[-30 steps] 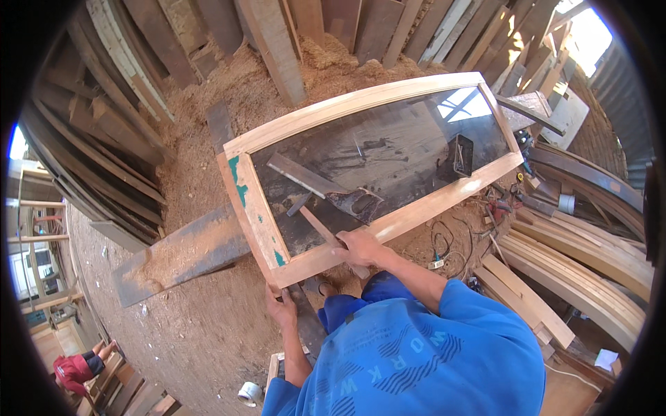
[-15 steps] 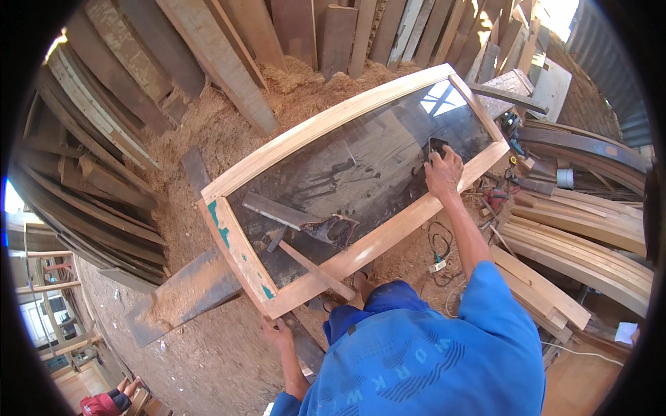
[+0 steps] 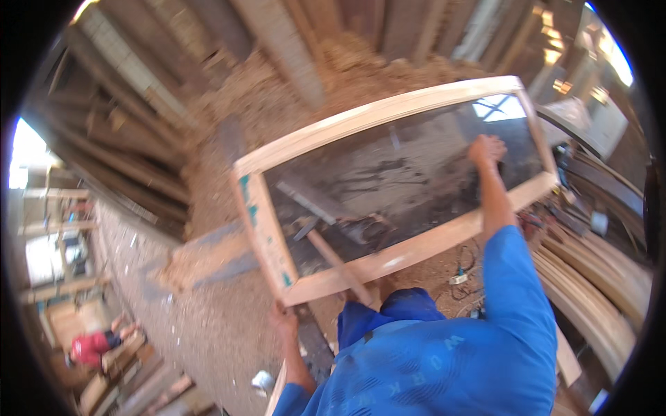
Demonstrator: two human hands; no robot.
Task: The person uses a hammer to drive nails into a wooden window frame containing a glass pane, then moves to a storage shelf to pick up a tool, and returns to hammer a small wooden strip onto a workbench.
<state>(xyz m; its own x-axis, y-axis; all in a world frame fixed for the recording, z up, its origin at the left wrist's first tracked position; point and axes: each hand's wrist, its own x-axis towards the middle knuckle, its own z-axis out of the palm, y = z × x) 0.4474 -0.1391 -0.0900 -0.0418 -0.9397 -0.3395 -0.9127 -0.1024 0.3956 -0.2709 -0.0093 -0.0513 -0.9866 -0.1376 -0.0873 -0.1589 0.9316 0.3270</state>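
Observation:
A pale wooden frame (image 3: 416, 258) with a dark glass pane (image 3: 430, 166) lies tilted across the view before me. Its left end bears green patches. My left hand (image 3: 283, 320) grips the near left corner of this frame. Over the right part of the pane, my right hand (image 3: 488, 149) has its fingers curled; whatever is under them is hidden and blurred. A handsaw (image 3: 305, 201) rests on the glass towards the left. Beside it lies a hammer (image 3: 329, 253), its handle crossing the near rail of the frame.
Dusty planks (image 3: 201, 260) stick out beneath the frame at left. Timber boards (image 3: 277, 41) lean along the far side above wood shavings. Stacked curved lumber (image 3: 590, 277) is at right, near a power socket on a cord (image 3: 458, 279). A person in red (image 3: 90, 348) is at far lower left.
The view has swung, so the frame sits further right and lower. My right hand has moved up the pane, away from the near rail; the small black thing by its fingers no longer shows clearly.

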